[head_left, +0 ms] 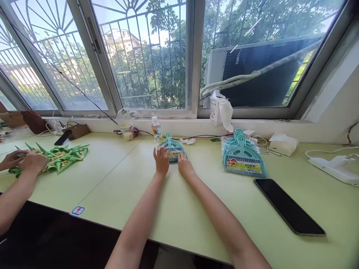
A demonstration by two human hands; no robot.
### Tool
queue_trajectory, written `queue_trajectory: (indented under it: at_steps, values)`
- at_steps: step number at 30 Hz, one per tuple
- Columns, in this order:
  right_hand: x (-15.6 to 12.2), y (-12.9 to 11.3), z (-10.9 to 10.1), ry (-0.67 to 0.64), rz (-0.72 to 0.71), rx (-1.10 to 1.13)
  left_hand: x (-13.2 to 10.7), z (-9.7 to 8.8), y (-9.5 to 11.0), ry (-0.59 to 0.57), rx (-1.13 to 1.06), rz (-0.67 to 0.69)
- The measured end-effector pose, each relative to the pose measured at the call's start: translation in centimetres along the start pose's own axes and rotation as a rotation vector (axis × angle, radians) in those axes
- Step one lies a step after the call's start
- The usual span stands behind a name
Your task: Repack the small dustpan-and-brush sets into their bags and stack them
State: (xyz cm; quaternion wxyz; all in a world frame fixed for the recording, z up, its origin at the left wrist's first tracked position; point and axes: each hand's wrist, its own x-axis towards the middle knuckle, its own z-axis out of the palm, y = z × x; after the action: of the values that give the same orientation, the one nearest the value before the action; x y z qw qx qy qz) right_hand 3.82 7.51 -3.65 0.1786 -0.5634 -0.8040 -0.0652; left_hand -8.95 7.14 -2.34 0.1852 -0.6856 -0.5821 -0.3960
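From the head view, we see both of the person's arms stretched forward over the pale green surface (117, 179) to a single teal dustpan (174, 148) that lies flat near the window sill. The left hand (162, 160) rests with its fingers spread flat against the dustpan's near left edge, its grip loose and closed around nothing that we can make out. The right hand (185, 167) touches the near right corner of the same dustpan; its fingers curl slightly at the labelled rim, but we cannot tell whether they actually pinch it.

Just behind the dustpan stands a small water bottle (156, 129), upright. To the right, apart from the hands, lies a stack of teal dustpans (242, 156) wrapped in clear plastic, handles pointing toward the window. Nearer to us on the right a dark phone (289, 206) lies face up, set at a slant. A white power strip (333, 167) sits at the far right edge, and a tissue pack (282, 144) lies beside the stack.

At the far left, another person's hands (24, 160) rest on a heap of green cone-shaped pieces (63, 157).
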Motion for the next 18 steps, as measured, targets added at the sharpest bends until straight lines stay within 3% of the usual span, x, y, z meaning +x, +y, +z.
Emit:
queue_trajectory:
  at_steps: [4,6,12,15,18]
  values:
    - [0.2,0.3,0.2,0.032,-0.01,0.055,-0.6,0.9,2.2,-0.337,0.037,0.116]
    - [0.3,0.5,0.3,0.043,-0.02,0.08,-0.7,1.5,2.4,-0.414,0.056,0.142]
    - [0.1,1.3,0.3,0.101,0.001,0.19,-0.7,2.4,1.1,-0.405,0.001,0.232]
    - [-0.7,2.2,-0.8,0.229,-0.009,0.186,-0.7,2.7,0.8,-0.396,-0.002,0.235]
    - [-2.6,5.6,-3.2,0.404,0.055,0.144,-0.7,2.7,1.0,-0.411,0.017,0.238]
